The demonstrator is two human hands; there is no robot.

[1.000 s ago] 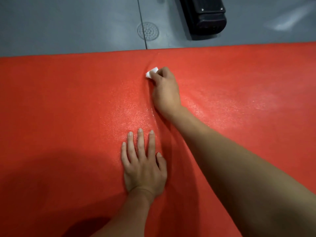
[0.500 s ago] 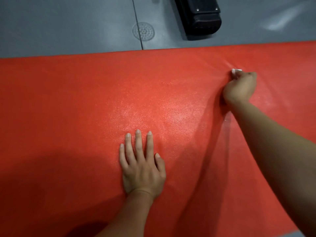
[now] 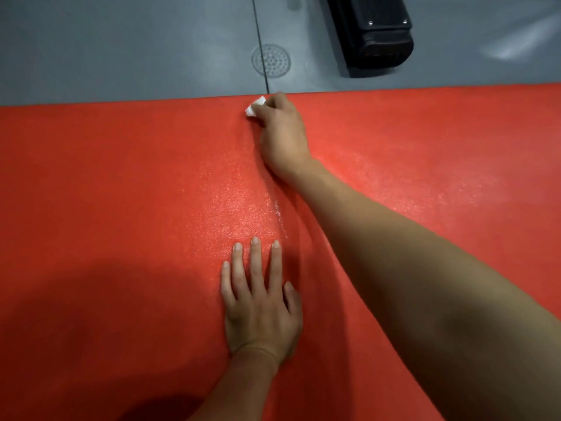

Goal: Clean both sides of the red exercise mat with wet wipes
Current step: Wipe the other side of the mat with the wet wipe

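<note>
Head view is showing the red exercise mat (image 3: 121,192) lying flat across the grey floor (image 3: 121,41), its long axis running left to right through the whole width of the picture, its far edge just this side of a round floor drain (image 3: 270,60) and a black piece of equipment (image 3: 372,31).

At that far edge the right hand (image 3: 282,135) is reaching forward with its fingers curled, pinching a small folded white wet wipe (image 3: 254,106) and pressing it down on the mat. Only a corner of the wipe is peeking out to the left of the fingers; the rest is hidden under them. The left hand (image 3: 261,302) is resting nearer the body, palm down, fingers straight and slightly spread, holding nothing and seeming to be pinning the mat in place.

What matters for the coming stroke: the wipe is sitting right at the far border, almost directly ahead of the bracing hand, so no surface is left beyond it. Uncleaned-looking mat is stretching off to the left, while a damp sheen is glinting to the right and down the middle. Judging by this, the next pass is likely calling for a sweep along the long axis or back toward the body, and the right hand is the one placed to do it. The underside cannot be judged from here.
</note>
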